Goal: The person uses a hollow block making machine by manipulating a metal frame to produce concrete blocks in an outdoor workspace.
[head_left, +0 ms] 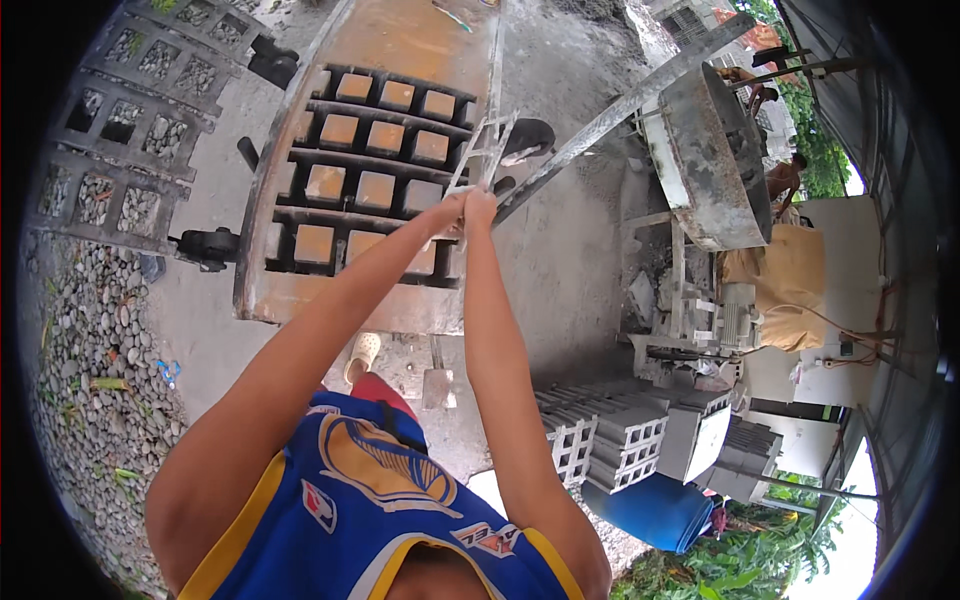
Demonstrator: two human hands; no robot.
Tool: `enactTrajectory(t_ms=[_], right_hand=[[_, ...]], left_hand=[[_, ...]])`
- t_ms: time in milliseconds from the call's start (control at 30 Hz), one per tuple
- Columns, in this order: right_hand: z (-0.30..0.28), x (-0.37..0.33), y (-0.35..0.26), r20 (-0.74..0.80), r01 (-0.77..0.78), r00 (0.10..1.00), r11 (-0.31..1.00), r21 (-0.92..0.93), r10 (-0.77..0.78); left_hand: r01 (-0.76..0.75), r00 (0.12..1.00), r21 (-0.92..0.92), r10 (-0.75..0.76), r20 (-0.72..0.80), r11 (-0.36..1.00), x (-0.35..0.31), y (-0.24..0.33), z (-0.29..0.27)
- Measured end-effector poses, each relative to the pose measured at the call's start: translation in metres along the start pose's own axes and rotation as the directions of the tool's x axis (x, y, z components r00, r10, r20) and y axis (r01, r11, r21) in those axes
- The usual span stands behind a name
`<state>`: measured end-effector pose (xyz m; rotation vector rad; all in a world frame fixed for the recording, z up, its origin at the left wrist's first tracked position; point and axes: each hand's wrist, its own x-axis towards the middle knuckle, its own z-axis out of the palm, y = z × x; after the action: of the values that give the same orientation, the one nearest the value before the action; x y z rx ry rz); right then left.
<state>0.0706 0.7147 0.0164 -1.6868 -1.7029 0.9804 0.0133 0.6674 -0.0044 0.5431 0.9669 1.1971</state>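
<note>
Block mould (375, 161) set in a rusty metal table (390, 35)

Four rows of squares in it, mostly orange-topped. Left hand (449, 212) and right hand (481, 207) are bunched together at its right edge, fingers curled, next to a thin metal frame (487, 152); can't tell exactly what they're gripping. Long grey bar (620, 110) slants up-right, hollow blocks (630, 442) stacked lower right

Mostly orange squares (375, 190), dark grid (351, 188), blue jersey (300, 545) with yellow trim (234, 530)

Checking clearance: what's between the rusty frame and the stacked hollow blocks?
Head view: the right forearm crosses in front; the rest from rusty frame to hollow blocks shows grey floor.
</note>
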Motion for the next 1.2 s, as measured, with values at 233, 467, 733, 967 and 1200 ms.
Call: enactTrajectory(t_ms=[233,467,733,967,1200], right_hand=[[-0.019,-0.05,0.016,0.216,0.17,0.954,0.967,0.189,-0.21],[-0.134,-0.239,0.091,0.187,0.095,0.978,0.995,-0.008,-0.092],[-0.158,-0.275,0.129,0.158,0.001,0.987,0.992,-0.128,0.02],[-0.109,-0.211,0.089,0.277,-0.085,0.958,0.996,0.009,0.079],[0.024,-0.149,0.04,0.395,0.214,0.873,0.953,0.216,-0.286]], left_hand=[[-0.004,1.0,-0.011,0.003,-0.024,1.0,-0.046,-0.026,0.002],[0.376,0.885,-0.021,-0.352,0.306,0.926,-0.192,-0.125,0.103],[0.337,0.887,0.078,-0.344,0.307,0.938,-0.219,-0.128,0.145],[0.131,0.984,0.048,-0.136,0.114,0.99,-0.204,-0.07,0.113],[0.051,0.965,0.126,-0.017,-0.261,0.991,-0.162,-0.043,-0.01]])
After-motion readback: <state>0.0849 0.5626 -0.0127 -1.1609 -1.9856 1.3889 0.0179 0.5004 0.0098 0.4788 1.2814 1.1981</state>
